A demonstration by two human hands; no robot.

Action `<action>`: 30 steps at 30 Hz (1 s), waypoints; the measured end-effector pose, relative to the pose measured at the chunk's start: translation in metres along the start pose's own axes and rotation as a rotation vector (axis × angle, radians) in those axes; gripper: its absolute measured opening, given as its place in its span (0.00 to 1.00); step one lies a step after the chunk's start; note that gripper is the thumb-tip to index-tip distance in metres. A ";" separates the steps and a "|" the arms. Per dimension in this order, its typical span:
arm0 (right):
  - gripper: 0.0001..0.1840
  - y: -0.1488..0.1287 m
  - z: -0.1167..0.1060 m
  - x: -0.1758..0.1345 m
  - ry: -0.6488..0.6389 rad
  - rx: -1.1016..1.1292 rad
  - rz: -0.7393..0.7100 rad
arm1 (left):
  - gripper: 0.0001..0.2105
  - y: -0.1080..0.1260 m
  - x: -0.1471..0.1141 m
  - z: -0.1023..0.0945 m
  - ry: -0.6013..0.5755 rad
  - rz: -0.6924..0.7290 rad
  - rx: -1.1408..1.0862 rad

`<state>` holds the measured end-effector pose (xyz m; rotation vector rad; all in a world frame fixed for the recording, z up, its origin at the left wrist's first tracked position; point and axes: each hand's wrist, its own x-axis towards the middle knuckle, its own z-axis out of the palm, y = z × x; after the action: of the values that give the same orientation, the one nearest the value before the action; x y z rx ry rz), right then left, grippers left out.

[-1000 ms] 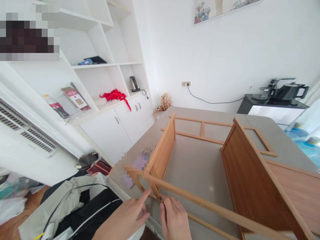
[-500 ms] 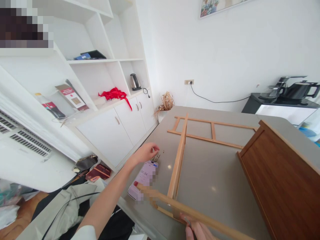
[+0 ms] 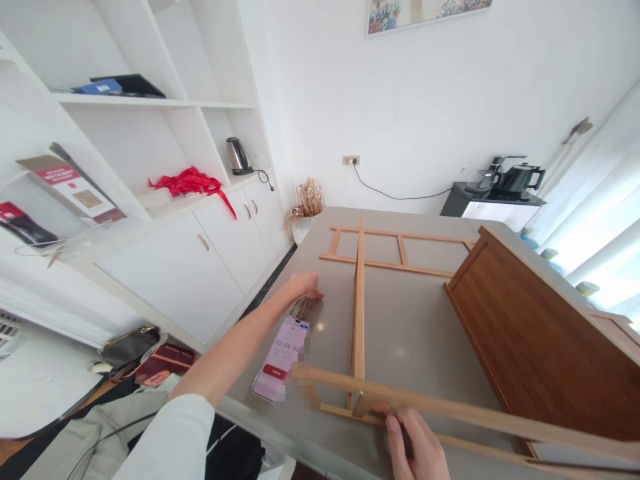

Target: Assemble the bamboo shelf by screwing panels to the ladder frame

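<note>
My left hand (image 3: 307, 285) is on the tabletop just beyond several small screws (image 3: 301, 308), fingers pinched together and pointing down. What they hold, if anything, is hidden. Below the screws lies a phone (image 3: 281, 357) showing a running timer. At the front, my right hand (image 3: 417, 443) is curled around a thin metal tool, mostly covered by the fingers, beside a wooden ladder-like frame (image 3: 450, 407) standing on its edge. A long wooden rail (image 3: 359, 300) meets that frame near my right hand and runs away across the table.
A second wooden frame (image 3: 403, 252) lies flat at the back of the grey table (image 3: 410, 320). On the right stands a brown wooden panel piece (image 3: 545, 347). White shelves (image 3: 135, 147) line the left wall; a black kettle (image 3: 520, 179) sits on a cabinet at the back right.
My left hand has moved slightly past the screws and turned its fingers down to the table. My right hand shows more, still at the front frame. The view has swung right.
</note>
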<state>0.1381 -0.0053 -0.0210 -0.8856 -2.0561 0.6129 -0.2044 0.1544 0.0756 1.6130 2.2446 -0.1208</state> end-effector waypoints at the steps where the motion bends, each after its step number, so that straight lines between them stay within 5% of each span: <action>1: 0.11 -0.002 -0.003 0.001 -0.028 0.029 -0.001 | 0.07 0.001 -0.004 -0.004 0.006 0.016 -0.025; 6: 0.10 -0.016 -0.011 0.004 -0.034 0.114 0.043 | 0.09 -0.005 -0.052 -0.042 0.101 0.164 -0.274; 11: 0.11 -0.015 -0.010 0.000 -0.004 0.175 0.110 | 0.17 -0.029 -0.177 -0.062 0.417 0.237 -0.526; 15: 0.10 -0.014 -0.010 -0.001 0.020 0.206 0.080 | 0.10 -0.033 -0.286 -0.012 0.804 0.241 -0.877; 17: 0.08 -0.013 -0.010 -0.001 0.040 0.207 0.030 | 0.09 -0.019 -0.318 0.032 0.771 0.244 -0.999; 20: 0.07 -0.012 -0.011 0.000 0.054 0.188 -0.073 | 0.05 0.016 -0.326 0.102 0.427 0.308 -1.025; 23: 0.09 -0.012 -0.010 0.000 0.017 0.136 -0.163 | 0.07 0.044 -0.304 0.150 0.288 0.302 -1.009; 30: 0.07 -0.017 -0.009 -0.002 -0.063 -0.003 -0.247 | 0.09 0.054 -0.270 0.182 0.390 0.205 -0.921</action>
<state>0.1403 -0.0168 -0.0051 -0.6072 -2.1804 0.5085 -0.0353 -0.1209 0.0078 1.3571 1.8673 1.1826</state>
